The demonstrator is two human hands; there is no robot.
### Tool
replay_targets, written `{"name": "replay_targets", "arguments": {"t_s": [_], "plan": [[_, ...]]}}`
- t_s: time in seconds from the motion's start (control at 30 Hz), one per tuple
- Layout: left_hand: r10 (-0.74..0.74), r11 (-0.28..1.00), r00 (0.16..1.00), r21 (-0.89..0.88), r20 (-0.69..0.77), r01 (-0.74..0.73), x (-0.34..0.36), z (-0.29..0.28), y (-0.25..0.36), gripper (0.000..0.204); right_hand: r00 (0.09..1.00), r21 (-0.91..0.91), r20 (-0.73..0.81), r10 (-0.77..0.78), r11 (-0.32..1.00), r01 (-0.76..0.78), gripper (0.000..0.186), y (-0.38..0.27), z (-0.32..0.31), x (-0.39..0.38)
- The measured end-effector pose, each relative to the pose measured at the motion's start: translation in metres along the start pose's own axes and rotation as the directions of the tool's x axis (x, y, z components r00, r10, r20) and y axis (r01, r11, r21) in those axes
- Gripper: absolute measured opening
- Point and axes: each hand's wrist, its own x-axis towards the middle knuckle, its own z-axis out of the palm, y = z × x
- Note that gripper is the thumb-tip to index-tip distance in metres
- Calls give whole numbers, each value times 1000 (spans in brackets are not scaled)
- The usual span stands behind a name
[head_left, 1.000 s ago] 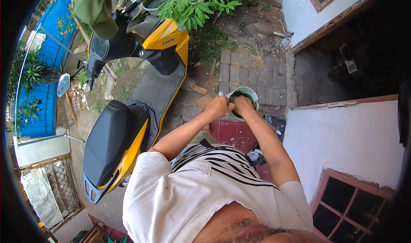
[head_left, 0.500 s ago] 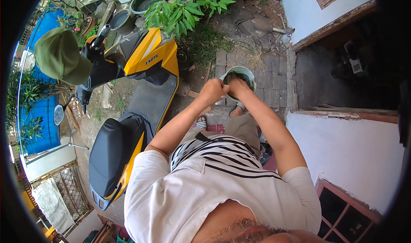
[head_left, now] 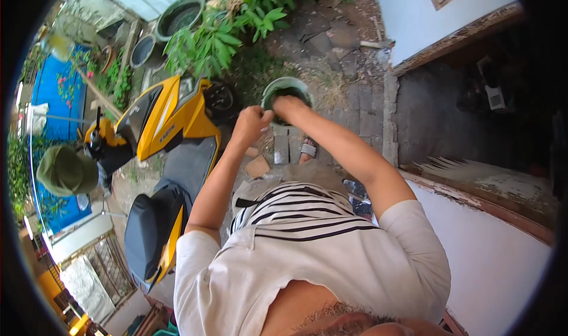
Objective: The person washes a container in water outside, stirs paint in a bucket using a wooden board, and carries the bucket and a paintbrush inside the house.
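A pale bucket (head_left: pixel 302 87) with dark green contents hangs in front of me over the paved path. My left hand (head_left: pixel 254 122) is closed at the bucket's left edge, holding it; the exact grip, on rim or handle, is hard to see. My right hand (head_left: pixel 288 107) reaches down inside the bucket from the right. Its fingers are hidden within, so what they touch cannot be made out.
To my left stands a yellow and black scooter (head_left: pixel 160 123) with a green cap (head_left: pixel 68 170) on its handlebar side. Leafy plants (head_left: pixel 207 46) and round tubs (head_left: pixel 180 18) are ahead. On the right are a white wall (head_left: pixel 485 241) and a dark doorway (head_left: pixel 461 111). A sandalled foot (head_left: pixel 306 151) shows below the bucket.
The bucket and both hands have moved forward and left over the ground. My view has shifted, and the foot nearest the bucket has stepped. The right hand stays in the bucket.
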Motion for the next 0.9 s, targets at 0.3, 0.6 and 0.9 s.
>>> {"name": "replay_targets", "arguments": {"t_s": [0.3,0.6,0.9], "plan": [[-37,980,997,-194,65,49,81,15,73,35,993,52,-32,112,993,-110,26,90,-65,32],[117,990,974,-97,192,-100,190,24,100,39,947,290,-155,283,929,-230,22,165,-103,69],[119,989,975,-107,190,-100,271,-9,115,41,973,916,184,139,-382,-118,16,191,-226,70]]}}
